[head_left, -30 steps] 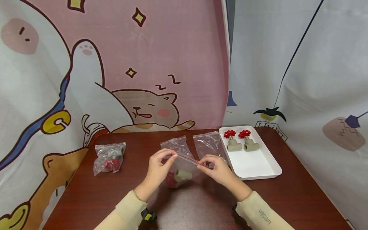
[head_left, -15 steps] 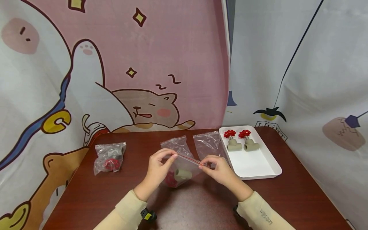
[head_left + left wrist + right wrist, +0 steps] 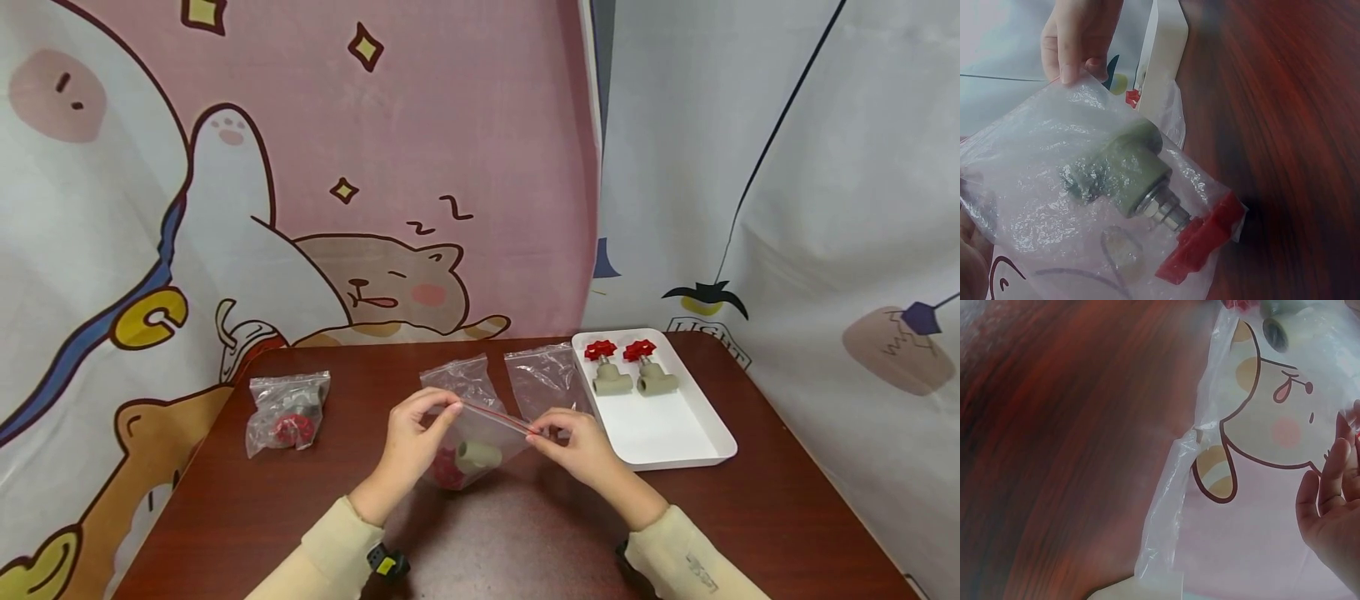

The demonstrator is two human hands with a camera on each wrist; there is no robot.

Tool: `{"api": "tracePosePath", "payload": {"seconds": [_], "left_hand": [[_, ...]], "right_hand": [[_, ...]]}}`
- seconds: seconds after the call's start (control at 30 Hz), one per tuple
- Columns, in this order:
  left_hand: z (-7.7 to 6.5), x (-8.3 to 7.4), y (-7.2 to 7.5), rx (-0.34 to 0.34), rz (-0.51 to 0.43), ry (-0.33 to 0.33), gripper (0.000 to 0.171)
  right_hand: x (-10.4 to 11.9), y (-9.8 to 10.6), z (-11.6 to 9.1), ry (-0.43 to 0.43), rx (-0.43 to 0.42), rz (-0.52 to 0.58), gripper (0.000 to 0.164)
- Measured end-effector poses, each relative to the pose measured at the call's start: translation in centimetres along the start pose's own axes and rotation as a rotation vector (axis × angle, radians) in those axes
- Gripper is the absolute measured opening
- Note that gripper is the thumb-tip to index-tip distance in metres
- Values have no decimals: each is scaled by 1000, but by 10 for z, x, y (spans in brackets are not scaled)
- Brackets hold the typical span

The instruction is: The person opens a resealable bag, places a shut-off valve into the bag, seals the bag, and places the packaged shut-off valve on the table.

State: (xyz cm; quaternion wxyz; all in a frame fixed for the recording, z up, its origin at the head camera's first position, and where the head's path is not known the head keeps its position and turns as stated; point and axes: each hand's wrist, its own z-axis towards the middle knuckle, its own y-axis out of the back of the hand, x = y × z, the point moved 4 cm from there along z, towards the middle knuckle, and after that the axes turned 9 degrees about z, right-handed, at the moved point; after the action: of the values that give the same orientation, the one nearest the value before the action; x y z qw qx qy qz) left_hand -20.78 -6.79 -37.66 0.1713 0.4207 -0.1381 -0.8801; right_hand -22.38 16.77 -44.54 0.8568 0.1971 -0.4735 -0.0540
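A clear zip bag [image 3: 513,447] hangs between both hands with a valve inside it. My left hand [image 3: 411,435] pinches the bag's upper left corner between thumb and fingers. At the other end of the red zip line, my right hand [image 3: 576,446] pinches the bag's top edge. In the left wrist view the valve shows through the plastic: a grey-green tee-shaped body [image 3: 1138,165], a metal stem [image 3: 1166,208] and a red handwheel [image 3: 1204,240] low in the bag. The right wrist view catches the right hand's curled fingers [image 3: 1332,487] at its right edge.
A white tray [image 3: 667,437] at the right holds two more red-wheeled valves [image 3: 612,379]. Two flat clear bags [image 3: 467,379] lie behind the hands, one beside the tray. Another bagged valve [image 3: 288,417] lies at the left of the brown table [image 3: 225,517]. Printed cloth hangs behind.
My right hand has slid a little to the right and down along the zip line, showing more of the red strip. The left hand stays in place at its corner.
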Motion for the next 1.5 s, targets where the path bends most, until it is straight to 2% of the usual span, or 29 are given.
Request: {"api": "tracePosePath", "payload": {"seconds": [0.3,0.4,0.53,0.67,0.97,1.17,1.23,1.33,1.4,1.5], "left_hand": [[0,-3,-1,-8,-4,-15,3],[0,-2,-1,-7,-1,-9,3],[0,-1,-1,-4,2,10,5],[0,0,-1,-7,-1,20,4],[1,1,0,-4,-13,25,5],[1,3,1,-17,-12,30,4],[0,6,0,-28,-16,23,4],[-2,20,-5,-23,-59,39,5],[-5,31,-9,11,-100,63,9],[-10,48,-15,104,-125,135,23]], "right_hand": [[3,0,-2,24,-13,-9,11],[14,0,-1,11,-11,-29,10],[11,1,-1,-5,-2,-41,8],[-4,4,-5,-9,5,-29,7],[-4,7,-5,-19,-4,-75,8],[-2,6,-3,19,-13,-115,9],[-2,5,-3,28,-16,-117,9],[-3,4,-2,22,-19,-112,8],[-4,4,-3,15,-22,-110,8],[-4,4,-3,10,-21,-110,8]]}}
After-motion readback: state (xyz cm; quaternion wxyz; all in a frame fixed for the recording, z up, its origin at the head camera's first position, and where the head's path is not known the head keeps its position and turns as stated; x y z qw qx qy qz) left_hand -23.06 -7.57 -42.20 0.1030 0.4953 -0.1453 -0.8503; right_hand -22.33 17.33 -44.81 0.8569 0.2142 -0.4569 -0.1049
